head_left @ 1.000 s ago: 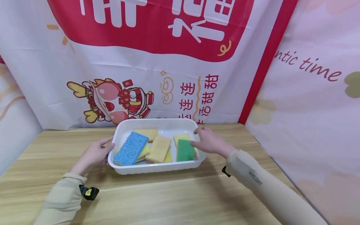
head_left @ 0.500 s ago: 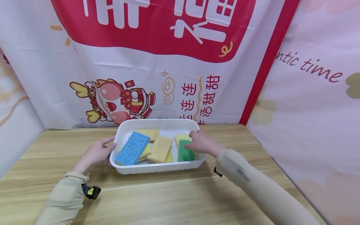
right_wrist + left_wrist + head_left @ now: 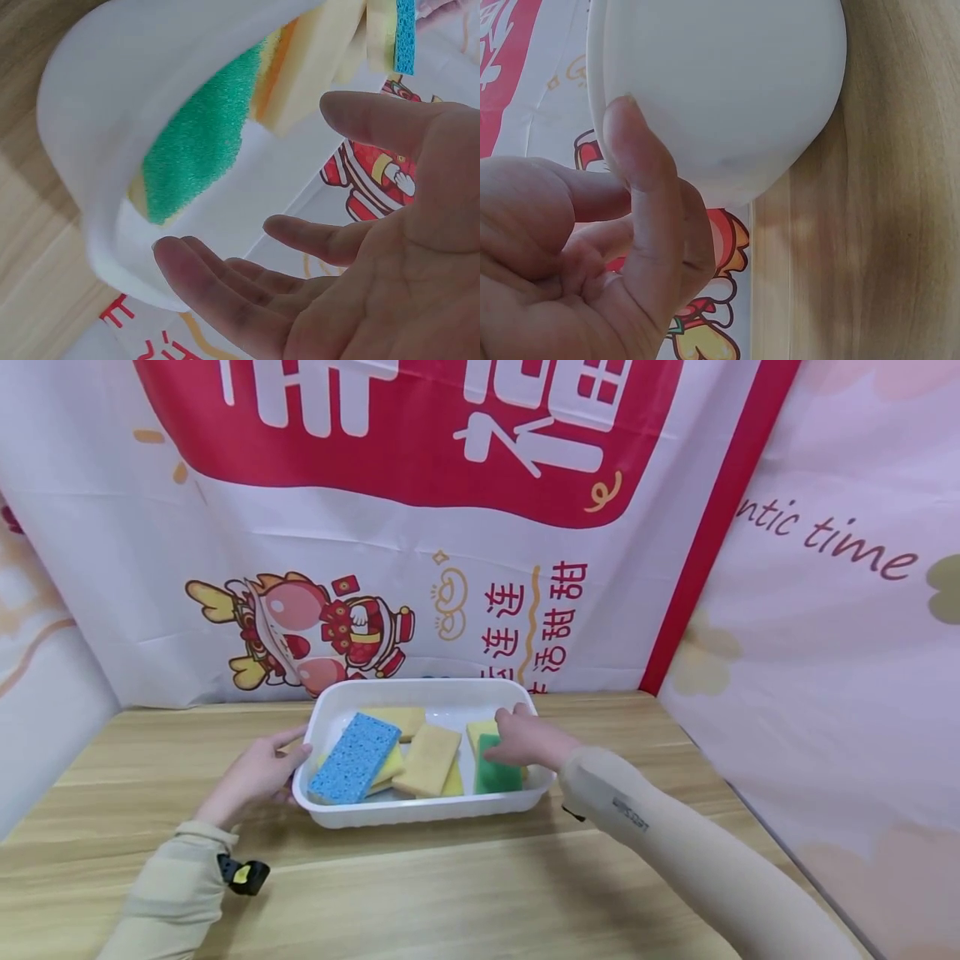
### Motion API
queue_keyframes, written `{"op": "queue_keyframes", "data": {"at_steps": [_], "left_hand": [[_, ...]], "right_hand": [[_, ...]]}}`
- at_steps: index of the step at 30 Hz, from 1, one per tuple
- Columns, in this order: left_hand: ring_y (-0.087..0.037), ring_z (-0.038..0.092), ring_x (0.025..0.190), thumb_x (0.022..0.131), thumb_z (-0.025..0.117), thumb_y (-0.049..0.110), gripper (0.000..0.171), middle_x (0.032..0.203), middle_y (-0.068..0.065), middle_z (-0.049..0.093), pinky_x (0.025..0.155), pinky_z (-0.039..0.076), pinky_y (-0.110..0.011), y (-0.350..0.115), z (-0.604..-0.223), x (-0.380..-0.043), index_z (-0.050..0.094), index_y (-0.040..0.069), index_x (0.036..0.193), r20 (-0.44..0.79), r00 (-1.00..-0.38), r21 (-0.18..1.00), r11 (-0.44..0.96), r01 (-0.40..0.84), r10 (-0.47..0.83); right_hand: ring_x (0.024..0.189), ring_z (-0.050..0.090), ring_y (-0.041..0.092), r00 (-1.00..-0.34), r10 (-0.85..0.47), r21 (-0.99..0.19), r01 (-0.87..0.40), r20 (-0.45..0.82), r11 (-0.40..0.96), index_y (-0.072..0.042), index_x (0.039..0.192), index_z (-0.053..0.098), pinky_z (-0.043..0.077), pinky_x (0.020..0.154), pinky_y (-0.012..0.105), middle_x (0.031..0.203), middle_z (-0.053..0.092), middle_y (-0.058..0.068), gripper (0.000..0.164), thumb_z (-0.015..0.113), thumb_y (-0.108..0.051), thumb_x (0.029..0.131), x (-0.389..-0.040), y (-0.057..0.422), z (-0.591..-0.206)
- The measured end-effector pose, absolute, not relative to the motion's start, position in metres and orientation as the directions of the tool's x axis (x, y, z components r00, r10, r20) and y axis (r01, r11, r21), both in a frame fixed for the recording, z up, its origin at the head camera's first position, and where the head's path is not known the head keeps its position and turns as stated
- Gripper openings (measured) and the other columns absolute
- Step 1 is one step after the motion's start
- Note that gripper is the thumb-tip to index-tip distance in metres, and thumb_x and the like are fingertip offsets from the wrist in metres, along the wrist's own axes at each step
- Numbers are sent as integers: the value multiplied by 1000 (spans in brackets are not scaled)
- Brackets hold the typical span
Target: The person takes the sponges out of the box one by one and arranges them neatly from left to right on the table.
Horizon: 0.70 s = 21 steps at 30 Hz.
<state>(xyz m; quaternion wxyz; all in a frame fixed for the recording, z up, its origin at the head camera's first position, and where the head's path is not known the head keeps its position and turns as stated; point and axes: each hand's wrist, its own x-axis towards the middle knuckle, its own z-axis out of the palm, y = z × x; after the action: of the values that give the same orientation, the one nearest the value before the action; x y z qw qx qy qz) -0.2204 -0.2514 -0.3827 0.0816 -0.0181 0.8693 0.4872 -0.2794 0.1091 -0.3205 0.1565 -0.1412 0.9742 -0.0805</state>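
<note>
A white plastic tray [image 3: 420, 814] holds several sponges. My left hand [image 3: 260, 772] is at its left end; in the left wrist view a fingertip [image 3: 630, 139] presses the tray wall by the rim, with the thumb partly hidden behind it. My right hand [image 3: 528, 739] hovers over the tray's right end with thumb and fingers spread. Just under it lies a green-topped scouring sponge [image 3: 497, 774], partly covered by the hand in the head view. The right wrist view shows a gap between my right fingers and the green sponge [image 3: 199, 142], with nothing between them.
Left in the tray, a blue speckled sponge [image 3: 356, 760] lies over yellow ones. A tan sponge [image 3: 427, 762] leans mid-tray, and another yellow sponge [image 3: 401, 720] is behind. The wooden table [image 3: 390, 893] ends at a printed cloth backdrop [image 3: 337, 527], with more cloth at right.
My right hand has shifted left from the tray's right rim to over the green sponge. My left hand stays at the tray's left end, and the sponges have not moved visibly.
</note>
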Motion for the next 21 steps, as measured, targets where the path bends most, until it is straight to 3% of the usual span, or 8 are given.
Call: {"op": "queue_keyframes", "data": {"at_steps": [9, 16, 21], "left_hand": [[-25, 64, 67, 107, 43, 34, 59, 108, -27, 60, 62, 58, -43, -252, -385, -219, 25, 6, 156, -169, -985, 838, 530, -126, 34], [-25, 64, 65, 107, 43, 35, 59, 106, -25, 61, 61, 57, -43, -251, -384, -220, 25, 7, 156, -181, -983, 830, 540, -139, 26], [-24, 64, 67, 107, 43, 34, 59, 107, -25, 61, 61, 57, -41, -250, -383, -220, 27, 4, 155, -183, -983, 827, 545, -140, 25]], "right_hand": [[125, 40, 37, -899, -281, -142, -246, -336, 959, -4, 141, 48, 36, 105, 53, 139, 43, 21, 70, 67, -48, 89, -281, 87, -320], [139, 24, 43, -907, -238, -169, -189, -348, 967, -2, 149, 37, 24, 112, 57, 153, 27, 25, 82, 68, -48, 89, -285, 80, -326], [128, 36, 37, -914, -206, -181, -150, -350, 972, -1, 144, 43, 33, 107, 55, 144, 38, 22, 82, 68, -54, 87, -291, 81, -330]]}}
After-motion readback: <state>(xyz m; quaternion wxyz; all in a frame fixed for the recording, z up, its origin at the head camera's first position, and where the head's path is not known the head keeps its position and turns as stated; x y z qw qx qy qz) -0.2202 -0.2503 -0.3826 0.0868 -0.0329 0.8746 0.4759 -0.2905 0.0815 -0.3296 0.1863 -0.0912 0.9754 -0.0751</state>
